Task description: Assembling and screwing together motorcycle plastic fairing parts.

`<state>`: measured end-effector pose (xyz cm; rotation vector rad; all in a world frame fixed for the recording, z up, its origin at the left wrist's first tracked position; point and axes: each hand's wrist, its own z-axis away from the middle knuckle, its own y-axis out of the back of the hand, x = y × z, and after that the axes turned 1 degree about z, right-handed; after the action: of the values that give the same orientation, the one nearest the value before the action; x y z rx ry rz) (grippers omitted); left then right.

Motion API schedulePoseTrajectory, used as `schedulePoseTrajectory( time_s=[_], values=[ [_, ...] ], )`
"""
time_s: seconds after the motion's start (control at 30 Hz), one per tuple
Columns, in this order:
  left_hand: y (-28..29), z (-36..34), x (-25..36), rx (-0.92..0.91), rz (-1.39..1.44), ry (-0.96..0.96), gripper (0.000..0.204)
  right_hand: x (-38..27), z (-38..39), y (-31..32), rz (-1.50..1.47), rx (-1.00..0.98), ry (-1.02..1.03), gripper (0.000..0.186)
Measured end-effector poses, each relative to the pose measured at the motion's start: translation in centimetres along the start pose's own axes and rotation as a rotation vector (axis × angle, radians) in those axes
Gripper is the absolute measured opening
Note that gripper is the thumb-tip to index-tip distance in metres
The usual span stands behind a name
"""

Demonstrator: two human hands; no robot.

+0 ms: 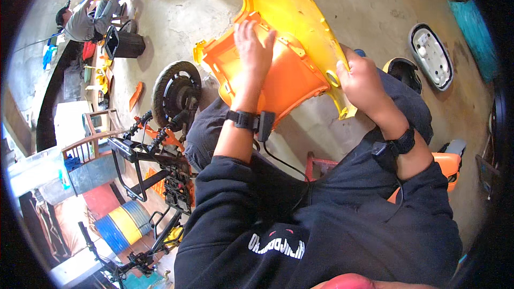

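A long yellow plastic panel (292,8), probably a vehicle body part, stretches from the top of the view down to my knees. Against it lies an orange plastic panel (286,80) with small tabs along its rim. My left hand (254,53) rests flat on the orange panel near its far edge, fingers stretched out and thumb apart. On the other side, my right hand (362,77) grips the yellow panel's right edge, close to a round ring in its lower end. The right fingertips are partly hidden behind the panel.
On the left stands a black scooter frame (176,171) with a wheel (175,92). Another person (85,21) works at the far left near a black bin (128,43). A white-lined oval shell (431,56) lies right, and an orange case (447,170) sits beside my right elbow.
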<state>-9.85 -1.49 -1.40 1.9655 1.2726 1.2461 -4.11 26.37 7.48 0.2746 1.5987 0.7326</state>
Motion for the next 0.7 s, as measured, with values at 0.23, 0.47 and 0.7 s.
schedulePoseTrajectory(
  time_s=[0.23,0.47,0.7],
  values=[
    [8.2,-6.9,-3.6,-0.233,-0.277,0.3,0.101,-2.4,-0.8,3.1,0.068,0.038,0.063,0.034],
    [10.6,-6.3,-4.5,-0.222,0.437,0.419,0.066,0.3,-1.1,2.9,0.226,0.008,0.552,0.046],
    [8.3,-5.3,-6.4,-0.23,0.293,0.472,0.043,-0.5,-2.2,2.7,0.125,0.031,0.49,0.05]
  ],
)
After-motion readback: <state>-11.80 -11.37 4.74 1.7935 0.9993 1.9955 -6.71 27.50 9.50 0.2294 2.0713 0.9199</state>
